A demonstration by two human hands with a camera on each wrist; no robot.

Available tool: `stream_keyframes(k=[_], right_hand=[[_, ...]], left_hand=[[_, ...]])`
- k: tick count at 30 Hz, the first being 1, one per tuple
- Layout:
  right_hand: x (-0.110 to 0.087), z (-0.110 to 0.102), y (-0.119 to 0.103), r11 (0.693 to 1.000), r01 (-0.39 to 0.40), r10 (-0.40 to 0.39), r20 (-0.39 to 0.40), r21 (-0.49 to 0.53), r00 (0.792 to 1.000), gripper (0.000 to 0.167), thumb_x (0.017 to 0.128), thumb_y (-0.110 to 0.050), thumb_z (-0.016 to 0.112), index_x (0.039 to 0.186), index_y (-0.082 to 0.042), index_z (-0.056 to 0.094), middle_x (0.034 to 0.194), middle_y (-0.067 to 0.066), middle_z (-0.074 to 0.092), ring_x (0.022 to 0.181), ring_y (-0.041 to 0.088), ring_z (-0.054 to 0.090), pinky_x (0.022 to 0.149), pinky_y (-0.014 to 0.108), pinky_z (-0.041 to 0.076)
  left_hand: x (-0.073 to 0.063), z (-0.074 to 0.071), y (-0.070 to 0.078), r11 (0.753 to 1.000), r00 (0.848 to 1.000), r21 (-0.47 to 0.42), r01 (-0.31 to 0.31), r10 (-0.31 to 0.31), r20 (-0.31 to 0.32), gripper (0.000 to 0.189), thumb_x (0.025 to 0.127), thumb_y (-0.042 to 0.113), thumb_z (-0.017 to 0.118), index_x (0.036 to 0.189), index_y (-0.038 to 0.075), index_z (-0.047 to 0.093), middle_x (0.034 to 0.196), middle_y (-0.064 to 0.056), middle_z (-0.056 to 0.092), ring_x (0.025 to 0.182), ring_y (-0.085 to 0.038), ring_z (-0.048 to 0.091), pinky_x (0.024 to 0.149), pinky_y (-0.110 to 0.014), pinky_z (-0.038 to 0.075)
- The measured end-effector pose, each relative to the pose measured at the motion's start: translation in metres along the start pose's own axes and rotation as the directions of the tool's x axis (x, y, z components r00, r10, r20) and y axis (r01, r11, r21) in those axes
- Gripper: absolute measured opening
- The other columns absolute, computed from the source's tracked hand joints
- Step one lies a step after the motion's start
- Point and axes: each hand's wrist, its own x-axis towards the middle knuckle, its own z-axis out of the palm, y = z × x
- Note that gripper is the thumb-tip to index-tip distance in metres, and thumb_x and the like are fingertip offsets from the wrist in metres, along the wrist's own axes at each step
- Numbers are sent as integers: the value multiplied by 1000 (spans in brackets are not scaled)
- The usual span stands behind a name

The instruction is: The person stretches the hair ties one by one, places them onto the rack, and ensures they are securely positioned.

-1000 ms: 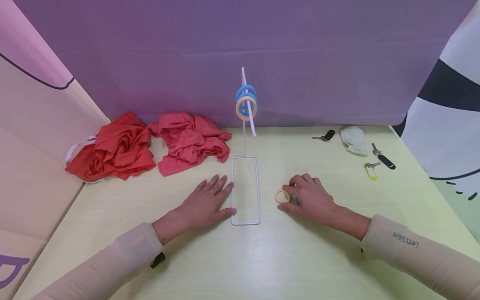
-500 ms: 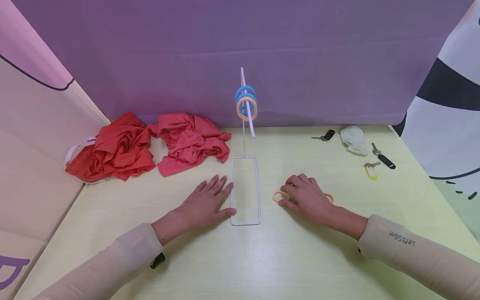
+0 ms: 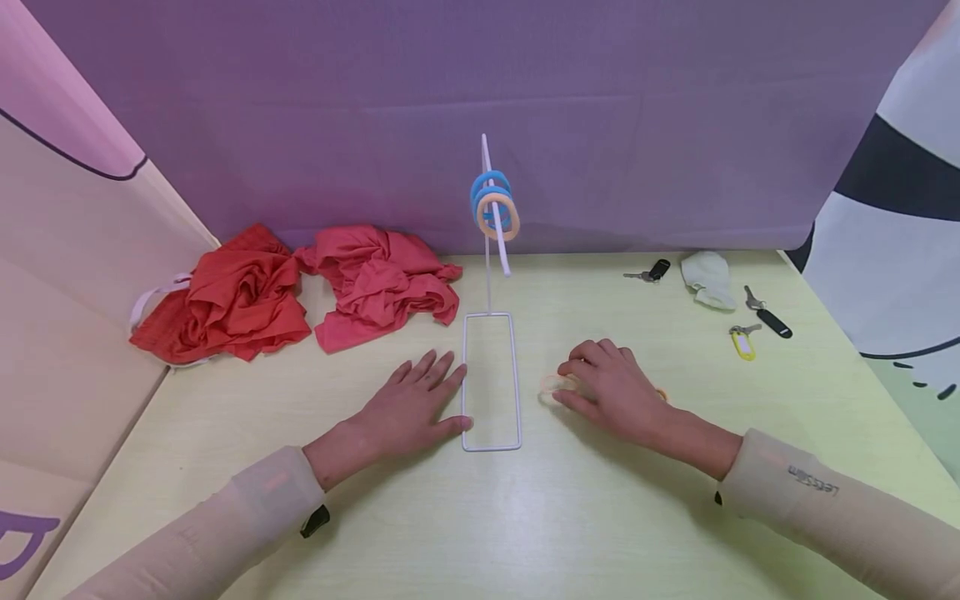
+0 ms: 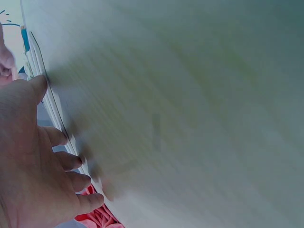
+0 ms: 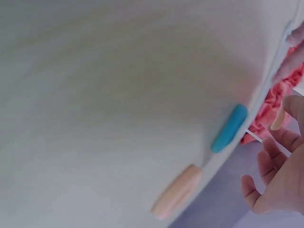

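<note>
My right hand pinches a pale orange ring between thumb and fingers, just over the table. In the head view this ring is blurred. On the table under that hand lie a blue ring and another orange ring; the hand hides the blue one from the head camera. My left hand rests flat with fingers spread, its thumb and fingertips at the left side of a white wire stand's base. Blue rings and one orange ring hang on the stand's upper arm.
Crumpled red cloth and pinkish-red cloth lie at the back left. At the back right are a key with a black tag, a pale cloth bundle, another black-tagged key and a yellow-tagged key.
My right hand has shifted slightly left and up with the pinched ring, which has tilted and blurred. The hanging orange ring sits slightly further right. My left hand has stayed put.
</note>
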Motion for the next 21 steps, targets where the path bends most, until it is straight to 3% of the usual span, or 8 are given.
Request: stream_keyframes(k=[5,9,13,19,21], right_hand=[[5,-16,-7,998,3,2,-69,66,998,25,89,-31,75,106,-12,71,106,4,62,96,25,53,80,44,43],[11,-31,-11,992,68,-44,-209,106,977,23,85,-25,78,102,-11,72,102,4,63,89,24,53,74,39,39],[18,-49,-17,976,154,-93,-347,153,933,22,88,-26,77,102,-10,72,102,5,65,91,26,55,75,39,38],[27,-86,-36,950,250,-132,-488,186,863,42,99,-46,59,102,-6,72,103,10,63,99,28,54,88,36,37],[29,-98,-45,943,285,-151,-538,175,829,43,99,-46,59,102,-5,72,102,11,63,100,28,53,91,33,36]], left_hand=[[-1,1,0,1000,1000,-1,6,-6,0,84,96,67,45,162,21,20,170,-9,14,157,-36,6,125,-59,13],[-1,1,0,1000,1000,-1,8,-8,1,84,96,68,44,162,21,19,170,-8,14,157,-36,6,124,-60,13],[-1,1,0,1000,1000,2,12,-12,3,84,96,68,44,162,21,19,170,-8,14,157,-36,6,124,-60,14],[-1,1,0,1000,1000,1,5,-5,-7,84,97,67,45,162,20,20,170,-9,15,157,-37,7,124,-61,14],[0,0,0,1000,1000,0,4,-4,-6,84,97,67,44,162,20,20,170,-9,15,157,-36,7,124,-61,13]])
